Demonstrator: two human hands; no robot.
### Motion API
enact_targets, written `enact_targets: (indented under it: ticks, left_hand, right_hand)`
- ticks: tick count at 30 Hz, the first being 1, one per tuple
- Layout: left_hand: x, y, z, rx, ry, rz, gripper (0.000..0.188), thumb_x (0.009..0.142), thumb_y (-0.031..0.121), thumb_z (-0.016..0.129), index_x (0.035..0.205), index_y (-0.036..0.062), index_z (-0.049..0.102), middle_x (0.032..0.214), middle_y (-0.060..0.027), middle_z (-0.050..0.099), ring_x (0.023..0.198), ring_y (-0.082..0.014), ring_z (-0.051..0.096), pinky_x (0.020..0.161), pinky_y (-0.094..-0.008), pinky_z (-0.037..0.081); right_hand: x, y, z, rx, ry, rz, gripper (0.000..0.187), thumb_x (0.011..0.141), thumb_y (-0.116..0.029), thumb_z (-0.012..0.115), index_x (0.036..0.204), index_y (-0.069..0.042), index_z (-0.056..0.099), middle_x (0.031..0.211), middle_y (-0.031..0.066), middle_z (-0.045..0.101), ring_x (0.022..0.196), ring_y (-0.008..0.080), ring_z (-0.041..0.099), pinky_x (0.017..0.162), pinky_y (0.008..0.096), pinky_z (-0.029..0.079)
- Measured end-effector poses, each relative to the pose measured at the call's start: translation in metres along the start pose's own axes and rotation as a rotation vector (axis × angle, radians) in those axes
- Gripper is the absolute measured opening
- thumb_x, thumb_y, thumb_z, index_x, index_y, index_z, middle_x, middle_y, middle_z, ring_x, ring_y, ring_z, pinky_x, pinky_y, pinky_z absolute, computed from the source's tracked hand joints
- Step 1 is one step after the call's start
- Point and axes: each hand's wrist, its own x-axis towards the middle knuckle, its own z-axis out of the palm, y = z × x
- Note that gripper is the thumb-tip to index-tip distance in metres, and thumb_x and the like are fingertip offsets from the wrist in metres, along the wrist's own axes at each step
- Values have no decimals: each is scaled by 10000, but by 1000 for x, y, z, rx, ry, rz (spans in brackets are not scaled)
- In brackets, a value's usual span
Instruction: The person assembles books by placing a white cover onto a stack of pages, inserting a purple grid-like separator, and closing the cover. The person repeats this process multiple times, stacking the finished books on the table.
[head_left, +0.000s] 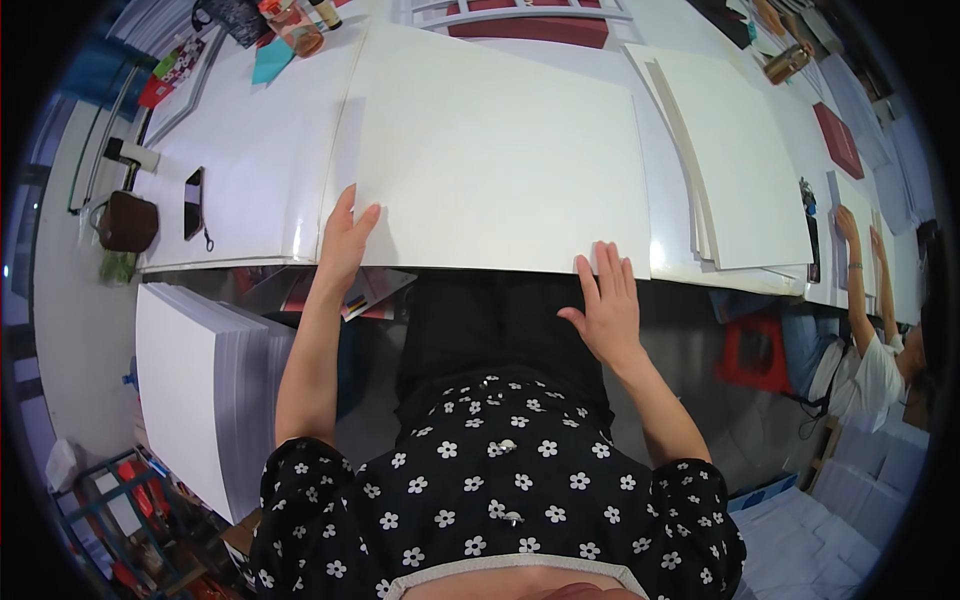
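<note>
A large white sheet of board or heavy paper [500,150] lies on the white table in front of me, its near edge level with the table's front edge. My left hand [345,240] rests at the sheet's near left corner, upright along the side, thumb apart from the fingers. At the near right corner, my right hand [612,305] is spread open, its fingertips lying on the sheet by the near edge. Neither hand is closed around anything. To the right lies a stack of similar white sheets [745,160], slightly fanned at its left side.
A phone [193,203] and a brown container [128,222] are on the left. Below stands a tall stack of white sheets [185,390]. A white frame and dark red box [540,30] lie at the far side. Another person's hands [847,225] work at the right, near a red stool [752,352].
</note>
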Motion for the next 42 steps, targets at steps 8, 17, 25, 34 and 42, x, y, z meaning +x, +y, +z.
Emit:
enact_targets:
  ticks: [8,17,25,34,42]
  left_hand:
    - [2,-11,-2,94,43,79,420,956,64,588,1360,-6,499,1235,-100,622,1173,-178,553,1002,-319,430]
    - [18,-51,-25,589,68,275,599,829,155,723,1386,68,519,1290,-194,561,1172,-395,458,1038,-454,379]
    - [23,-52,-41,850,-20,326,533,923,170,633,1429,79,492,1356,-164,515,1207,-361,458,1031,-437,393]
    - [18,-51,-41,965,2,403,516,937,199,625,1418,73,485,1380,-125,506,1199,-353,465,1029,-453,386]
    - [15,-54,-33,1144,67,451,513,937,213,597,1392,10,474,1385,-128,502,1172,-329,484,1011,-454,383]
  right_hand:
    - [25,-47,12,-42,-99,-123,839,742,-445,759,1480,-195,447,1566,143,346,1463,423,250,1149,644,219]
    - [24,-48,16,-83,-84,-146,817,752,-400,763,1477,-181,456,1584,133,322,1466,427,244,1155,638,212]
    - [24,-51,18,-109,-97,-129,824,755,-380,764,1488,-194,440,1602,117,297,1469,422,240,1160,631,207]
    - [25,-52,19,-132,-104,-138,840,770,-386,755,1509,-194,405,1602,122,295,1471,422,233,1170,624,191]
    - [23,-52,22,-107,-77,-138,824,754,-380,764,1487,-184,442,1588,133,320,1466,427,245,1162,633,193]
